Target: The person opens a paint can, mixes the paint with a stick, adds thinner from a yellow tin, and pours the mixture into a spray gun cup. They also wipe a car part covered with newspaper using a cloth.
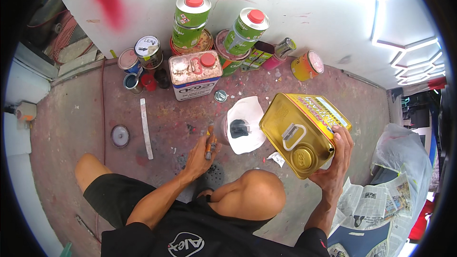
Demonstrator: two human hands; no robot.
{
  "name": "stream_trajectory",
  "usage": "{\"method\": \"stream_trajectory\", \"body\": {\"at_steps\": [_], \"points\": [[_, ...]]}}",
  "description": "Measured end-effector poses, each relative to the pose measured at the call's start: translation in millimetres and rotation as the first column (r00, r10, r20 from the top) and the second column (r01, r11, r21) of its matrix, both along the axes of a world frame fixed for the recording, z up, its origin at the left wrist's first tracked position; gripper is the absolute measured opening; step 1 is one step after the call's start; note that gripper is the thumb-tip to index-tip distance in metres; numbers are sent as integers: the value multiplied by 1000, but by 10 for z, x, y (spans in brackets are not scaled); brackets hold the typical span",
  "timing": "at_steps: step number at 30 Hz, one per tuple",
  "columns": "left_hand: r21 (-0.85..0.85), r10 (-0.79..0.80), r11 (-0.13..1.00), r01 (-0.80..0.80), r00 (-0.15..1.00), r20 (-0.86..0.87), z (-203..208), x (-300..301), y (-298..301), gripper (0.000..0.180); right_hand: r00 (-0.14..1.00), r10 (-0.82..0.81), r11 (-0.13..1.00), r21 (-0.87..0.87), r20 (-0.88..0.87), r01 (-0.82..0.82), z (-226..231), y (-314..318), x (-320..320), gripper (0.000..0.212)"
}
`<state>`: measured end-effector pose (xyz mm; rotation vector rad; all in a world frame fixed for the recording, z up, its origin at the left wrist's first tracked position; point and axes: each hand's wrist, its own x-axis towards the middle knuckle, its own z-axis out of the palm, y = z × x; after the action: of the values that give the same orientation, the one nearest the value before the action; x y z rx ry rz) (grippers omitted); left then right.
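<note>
My right hand (342, 154) grips a large rectangular gold tin (281, 119) with a yellow printed side. The tin is held tilted, its top with a white folding handle and round gold cap facing me. One corner leans toward a white paper sheet (257, 109) around a cup with dark liquid (239, 128). A thin pale streak crosses the dark surface; whether liquid is pouring, I cannot tell. Closed around a small orange-handled tool (211, 143), my left hand (196, 158) stays just left of the cup. The tool's exact kind is unclear.
Behind stand a rusty-topped thinner can (196, 74), stacked green cans (190, 19), more green cans (247, 31) and a yellow pot (307, 65) by the white wall. A flat stick (146, 128) and round lid (120, 135) lie left. Newspaper-and-plastic-covered parts (381, 200) stand right.
</note>
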<state>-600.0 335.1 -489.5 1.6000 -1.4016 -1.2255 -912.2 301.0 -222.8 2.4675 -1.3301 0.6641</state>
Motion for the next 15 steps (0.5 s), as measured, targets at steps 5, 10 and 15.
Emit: {"method": "stream_trajectory", "body": {"at_steps": [5, 10, 15], "points": [[0, -26, 1000, 26, 1000, 9, 20, -7, 4, 56, 1000, 3, 1000, -11, -13, -3, 8, 20, -15, 117], [6, -24, 1000, 24, 1000, 12, 17, -12, 3, 56, 1000, -2, 1000, -9, -10, 2, -6, 31, -52, 119], [-18, -22, 1000, 22, 1000, 5, -19, -32, -22, 55, 995, -14, 1000, -1, 99, 14, -167, 19, -125, 122]]}}
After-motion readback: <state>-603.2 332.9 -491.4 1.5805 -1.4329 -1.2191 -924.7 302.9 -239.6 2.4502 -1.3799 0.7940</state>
